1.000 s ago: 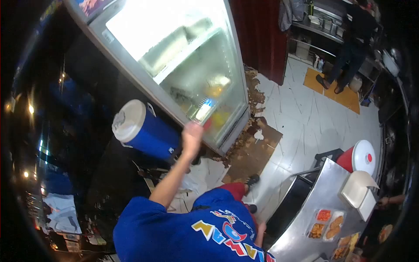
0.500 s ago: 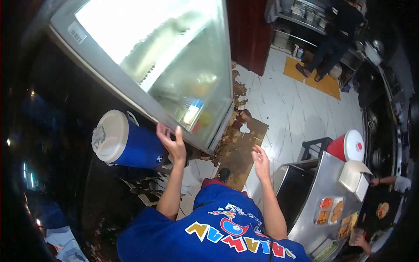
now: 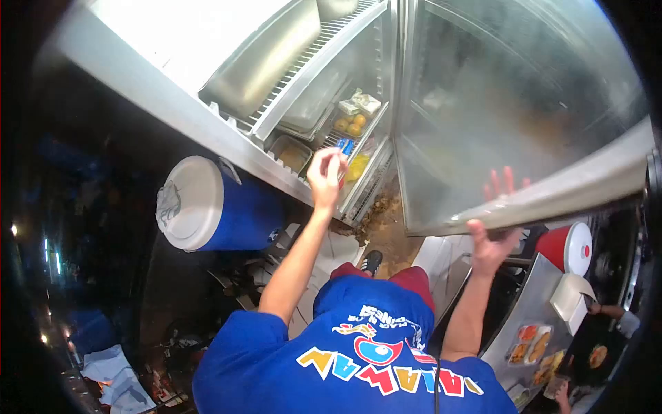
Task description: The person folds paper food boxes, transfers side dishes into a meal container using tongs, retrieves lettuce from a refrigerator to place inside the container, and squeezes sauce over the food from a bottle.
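Note:
A glass-door fridge (image 3: 131, 93) stands open in front of me. Its glass door (image 3: 476, 117) is swung out to the right. My right hand (image 3: 493, 245) is at the door's frame, thumb on the near side and spread fingers showing through the glass. My left hand (image 3: 325, 181) is at the front of the lower shelf, its fingers loosely bent, with nothing visible in them. Just beyond its fingertips is a small blue package (image 3: 345, 145). Near it are a yellow bag (image 3: 357, 167) and a clear tub of round yellow-orange items (image 3: 350, 125).
A blue drink cooler (image 3: 245, 214) with a white lid stands left of the fridge. At the right are a steel counter (image 3: 503, 355) with food trays (image 3: 529, 345) and a red cooler (image 3: 562, 248). Another person's hand (image 3: 594, 307) shows at the far right edge.
The fridge door has gone from shut to wide open. My right hand has moved right and is now at the door, while my left hand has moved up to the lower shelf.

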`<action>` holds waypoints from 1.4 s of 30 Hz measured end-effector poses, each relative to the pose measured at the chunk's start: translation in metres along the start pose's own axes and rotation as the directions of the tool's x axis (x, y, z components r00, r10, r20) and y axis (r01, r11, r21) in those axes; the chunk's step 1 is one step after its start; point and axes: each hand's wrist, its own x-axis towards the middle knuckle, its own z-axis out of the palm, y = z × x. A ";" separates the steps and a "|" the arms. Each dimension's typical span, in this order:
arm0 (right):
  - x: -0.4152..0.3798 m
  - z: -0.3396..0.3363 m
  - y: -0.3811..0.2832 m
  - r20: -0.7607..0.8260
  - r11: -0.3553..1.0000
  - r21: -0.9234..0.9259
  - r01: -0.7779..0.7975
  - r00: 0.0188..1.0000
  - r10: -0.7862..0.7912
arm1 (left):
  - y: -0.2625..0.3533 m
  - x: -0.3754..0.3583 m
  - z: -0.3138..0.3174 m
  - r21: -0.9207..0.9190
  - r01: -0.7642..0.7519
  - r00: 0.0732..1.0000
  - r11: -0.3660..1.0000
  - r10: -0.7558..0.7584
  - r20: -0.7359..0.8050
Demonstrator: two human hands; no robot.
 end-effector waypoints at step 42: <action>0.152 0.177 0.346 0.803 0.993 -0.059 0.103 0.595 -0.014 | -0.084 0.292 -0.027 0.956 0.223 0.975 0.191 -0.055 -0.216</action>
